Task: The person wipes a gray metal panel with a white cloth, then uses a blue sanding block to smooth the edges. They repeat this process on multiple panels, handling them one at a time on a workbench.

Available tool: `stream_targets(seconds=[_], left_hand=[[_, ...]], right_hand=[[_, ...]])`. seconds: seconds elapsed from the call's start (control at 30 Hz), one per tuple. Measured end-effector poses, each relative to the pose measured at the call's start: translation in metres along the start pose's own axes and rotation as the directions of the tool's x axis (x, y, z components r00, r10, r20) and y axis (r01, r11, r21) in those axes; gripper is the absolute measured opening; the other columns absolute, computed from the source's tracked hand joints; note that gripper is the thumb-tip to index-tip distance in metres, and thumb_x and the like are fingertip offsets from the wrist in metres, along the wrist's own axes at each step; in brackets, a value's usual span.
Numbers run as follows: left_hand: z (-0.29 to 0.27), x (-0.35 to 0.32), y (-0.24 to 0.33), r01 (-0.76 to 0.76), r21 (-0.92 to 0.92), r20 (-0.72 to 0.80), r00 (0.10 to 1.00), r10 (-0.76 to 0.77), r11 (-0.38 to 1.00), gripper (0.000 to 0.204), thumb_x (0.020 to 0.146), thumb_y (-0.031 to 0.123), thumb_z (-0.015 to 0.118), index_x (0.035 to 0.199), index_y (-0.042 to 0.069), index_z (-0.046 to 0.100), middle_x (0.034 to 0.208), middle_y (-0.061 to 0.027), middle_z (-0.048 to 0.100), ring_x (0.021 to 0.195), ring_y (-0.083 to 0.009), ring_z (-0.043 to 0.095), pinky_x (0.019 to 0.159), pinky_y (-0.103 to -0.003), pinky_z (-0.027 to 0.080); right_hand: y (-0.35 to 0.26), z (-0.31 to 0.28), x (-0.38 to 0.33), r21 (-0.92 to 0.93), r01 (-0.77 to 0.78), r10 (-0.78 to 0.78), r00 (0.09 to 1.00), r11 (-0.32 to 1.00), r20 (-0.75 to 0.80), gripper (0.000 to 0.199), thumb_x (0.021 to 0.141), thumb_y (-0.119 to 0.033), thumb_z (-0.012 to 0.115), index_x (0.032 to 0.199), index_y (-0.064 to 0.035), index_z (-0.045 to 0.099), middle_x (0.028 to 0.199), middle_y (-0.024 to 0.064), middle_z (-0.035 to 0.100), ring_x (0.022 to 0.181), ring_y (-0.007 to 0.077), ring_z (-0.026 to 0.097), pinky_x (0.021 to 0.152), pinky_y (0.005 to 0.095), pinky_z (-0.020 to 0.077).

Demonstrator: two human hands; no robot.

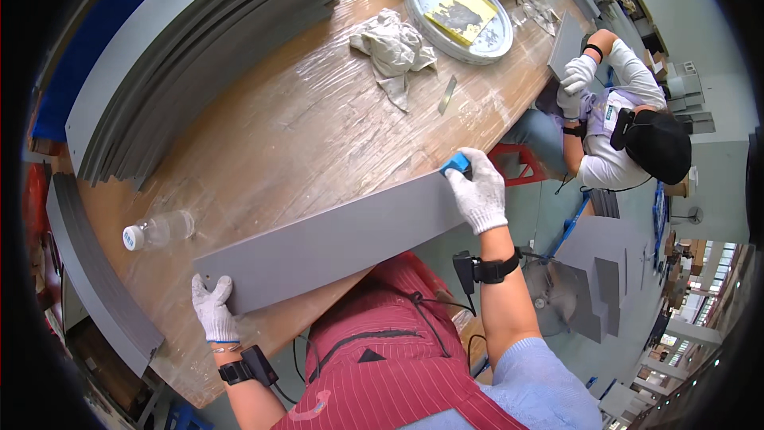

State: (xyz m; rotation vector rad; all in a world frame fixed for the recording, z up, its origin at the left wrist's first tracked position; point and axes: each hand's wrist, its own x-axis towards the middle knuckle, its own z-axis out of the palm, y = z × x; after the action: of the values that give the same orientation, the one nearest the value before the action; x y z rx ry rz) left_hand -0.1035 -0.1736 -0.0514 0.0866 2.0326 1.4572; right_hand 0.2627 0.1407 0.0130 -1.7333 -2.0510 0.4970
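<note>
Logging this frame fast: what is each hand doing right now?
Left hand: closed on the near end of the long grey panel.
Right hand: closed on a small blue block, pressed at the panel's far end.

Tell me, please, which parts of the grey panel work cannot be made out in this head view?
- Blue block: mostly covered by the gloved right hand; its shape is unclear.
- Grey panel: its near face is turned away, and the left hand covers its end.
- Round tray: its contents are too small to tell.
</note>
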Motion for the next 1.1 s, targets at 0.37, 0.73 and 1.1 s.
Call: stream_targets(seconds=[0.37,0.73,1.1], left_hand=[[-0.074,-0.019,-0.057,0.124,-0.266,-0.337,0.917,-0.213,0.956,0.072,0.097,0.018,0.065,0.152,-0.012,0.028,0.146,-0.0185,0.050,0.133,-0.0239,0.048,0.113,-0.037,0.038],[-0.042,-0.017,-0.047,0.048,-0.279,-0.535,0.821,-0.197,0.959,0.055,0.101,0.028,0.060,0.141,-0.008,0.050,0.140,-0.0131,0.057,0.126,-0.0209,0.054,0.110,-0.035,0.041],[-0.058,-0.017,-0.047,0.213,-0.394,-0.412,0.829,-0.379,0.894,0.098,0.098,0.072,0.035,0.147,-0.012,0.037,0.153,-0.0249,0.042,0.141,-0.0331,0.041,0.117,-0.042,0.030]], right_hand=[[0.050,0.003,0.209,0.078,0.101,-0.077,0.960,0.992,-0.270,0.040,0.082,-0.016,0.077,0.118,-0.0056,0.064,0.104,0.0168,0.071,0.094,0.0297,0.070,0.085,0.0391,0.0551],[0.012,0.051,0.268,-0.175,0.579,-0.602,0.789,0.796,-0.124,0.051,0.080,-0.025,0.081,0.123,-0.0034,0.065,0.116,0.0176,0.069,0.110,0.0380,0.063,0.102,0.0476,0.0455],[-0.045,0.092,0.229,0.453,0.184,-0.359,0.870,0.872,0.338,0.034,0.087,-0.001,0.064,0.121,0.0015,0.066,0.117,0.0120,0.070,0.109,0.0189,0.065,0.096,0.0299,0.0510]])
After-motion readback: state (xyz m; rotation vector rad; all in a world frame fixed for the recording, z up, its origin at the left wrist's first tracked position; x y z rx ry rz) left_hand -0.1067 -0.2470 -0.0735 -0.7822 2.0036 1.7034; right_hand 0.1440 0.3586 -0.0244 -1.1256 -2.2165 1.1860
